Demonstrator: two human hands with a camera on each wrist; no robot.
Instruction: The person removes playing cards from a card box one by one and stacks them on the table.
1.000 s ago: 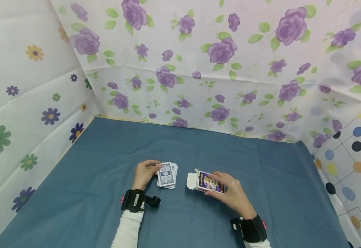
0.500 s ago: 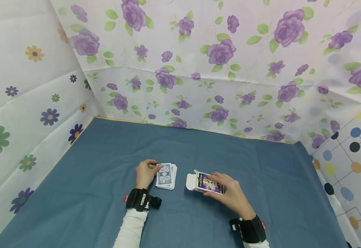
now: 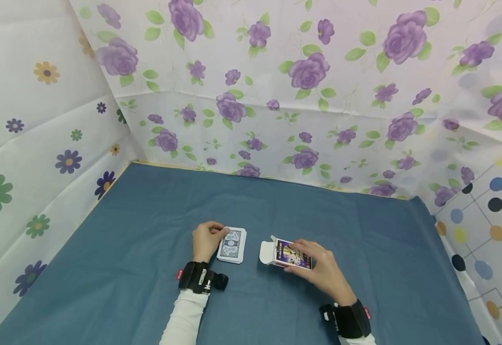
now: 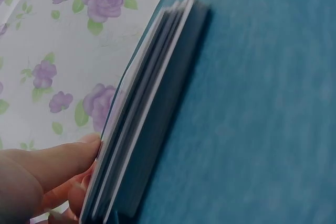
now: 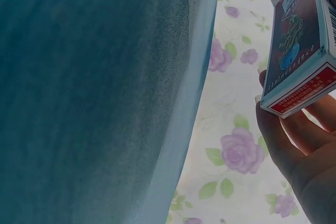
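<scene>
Pinching a stack of playing cards (image 3: 232, 247) near its ten-o'clock corner, the left hand (image 3: 205, 241) holds it over the blue-covered bench (image 3: 147, 230), while the right hand (image 3: 322, 268) grips a card box (image 3: 289, 254) at the stack's three o'clock, its unfolded flap (image 3: 266, 253) pointing to nine. To my eye the cards look light, springy and slick, best squeezed along both long edges; the thin box could crush, so its sides want gentle hands.

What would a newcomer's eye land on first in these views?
Probably the purple roses on the white sheet behind the blue-covered table. Next, the card box over the table, gripped in the right hand, its end flap open. To its left, the stack of blue-backed cards, held by the left hand.
</scene>
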